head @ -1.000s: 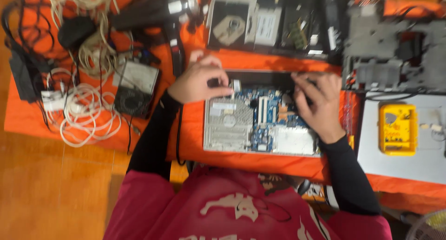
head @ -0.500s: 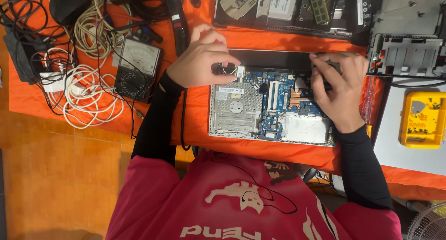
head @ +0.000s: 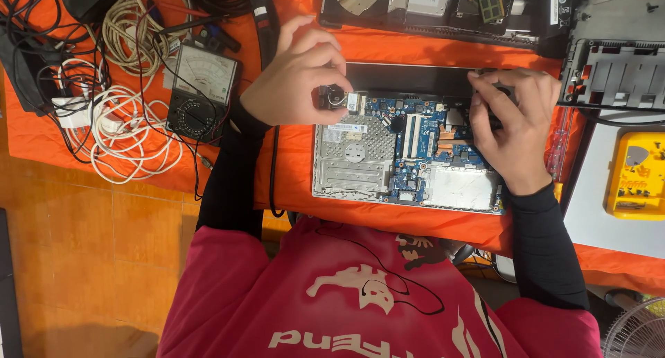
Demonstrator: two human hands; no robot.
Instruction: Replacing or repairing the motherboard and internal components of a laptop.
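Note:
An opened laptop base (head: pixel 405 154) with its blue circuit board and silver drive bay exposed lies on the orange table cover. My left hand (head: pixel 294 74) rests on the base's upper left corner, fingertips pinched at a small round part there. My right hand (head: pixel 512 122) grips the upper right corner, fingers curled over the dark far edge. What the fingertips hold is too small to tell.
An analogue multimeter (head: pixel 202 88) and a tangle of white and black cables (head: pixel 104 115) lie to the left. Other stripped laptop parts (head: pixel 443 8) sit beyond, a grey chassis (head: pixel 613 74) at the right, and a yellow parts box (head: pixel 637 174) below it.
The view has shifted and drawn closer to the laptop. Both hands stay on the base's top corners, the left hand's fingers now pinched tighter at the corner.

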